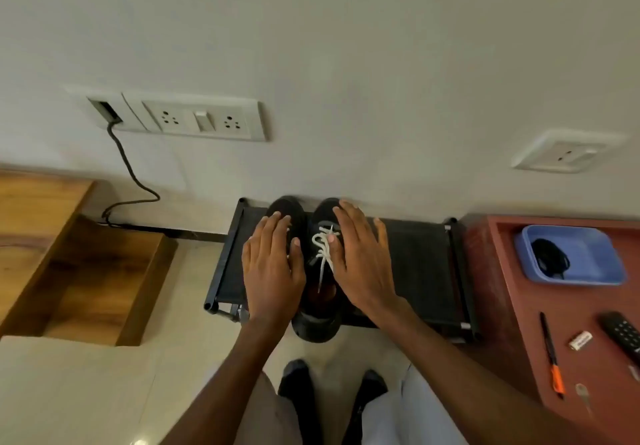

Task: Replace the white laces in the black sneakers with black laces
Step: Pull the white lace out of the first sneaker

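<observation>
Two black sneakers stand side by side on a low black shoe rack (422, 271), toes toward the wall. The right sneaker (320, 320) shows its white laces (323, 247). My left hand (272, 268) lies flat over the left sneaker (287, 207) and hides most of it. My right hand (360, 257) is spread over the right sneaker's outer side, thumb by the white laces. A bundle of black laces (549, 257) lies in a blue tray (588, 271) on the red-brown table at the right.
On the red-brown table (512, 323) lie a pen with an orange end (552, 358), a small white item (580, 340), a remote (623, 335) and a key (583, 396). A wooden unit (69, 264) stands at the left. A cable (128, 181) hangs from the wall sockets. My feet (332, 392) are below.
</observation>
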A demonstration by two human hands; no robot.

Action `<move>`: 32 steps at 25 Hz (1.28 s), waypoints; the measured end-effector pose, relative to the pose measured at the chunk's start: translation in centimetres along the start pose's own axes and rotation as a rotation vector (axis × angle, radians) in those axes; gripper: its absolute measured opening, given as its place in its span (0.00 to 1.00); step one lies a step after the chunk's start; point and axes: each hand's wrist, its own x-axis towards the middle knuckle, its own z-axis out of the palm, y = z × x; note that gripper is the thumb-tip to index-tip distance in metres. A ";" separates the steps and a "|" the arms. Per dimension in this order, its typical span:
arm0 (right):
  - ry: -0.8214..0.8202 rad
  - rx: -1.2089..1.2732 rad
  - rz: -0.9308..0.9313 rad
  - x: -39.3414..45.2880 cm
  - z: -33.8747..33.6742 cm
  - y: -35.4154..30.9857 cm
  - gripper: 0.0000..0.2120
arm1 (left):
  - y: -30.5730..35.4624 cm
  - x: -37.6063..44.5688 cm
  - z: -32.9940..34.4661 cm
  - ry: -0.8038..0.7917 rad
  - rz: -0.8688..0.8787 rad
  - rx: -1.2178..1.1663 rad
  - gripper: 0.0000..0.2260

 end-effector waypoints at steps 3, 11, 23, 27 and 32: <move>-0.013 -0.010 -0.038 -1.3 0.8 1.0 0.23 | -0.4 -1.6 0.5 0.102 0.022 -0.010 0.16; -0.159 0.184 0.035 -6.9 -4.9 1.5 0.21 | 2.3 -7.3 -2.9 0.041 -0.110 0.121 0.13; -0.323 0.261 0.099 -5.1 -3.9 -1.1 0.24 | 0.7 -5.7 -3.1 -0.372 -0.122 0.292 0.21; -0.366 0.271 0.035 -2.3 -1.6 -1.0 0.21 | 1.6 -5.4 -2.4 -0.653 -0.069 0.370 0.29; -0.516 0.227 -0.089 -0.2 0.4 1.7 0.20 | 1.7 -4.2 -1.1 -0.720 -0.094 0.485 0.29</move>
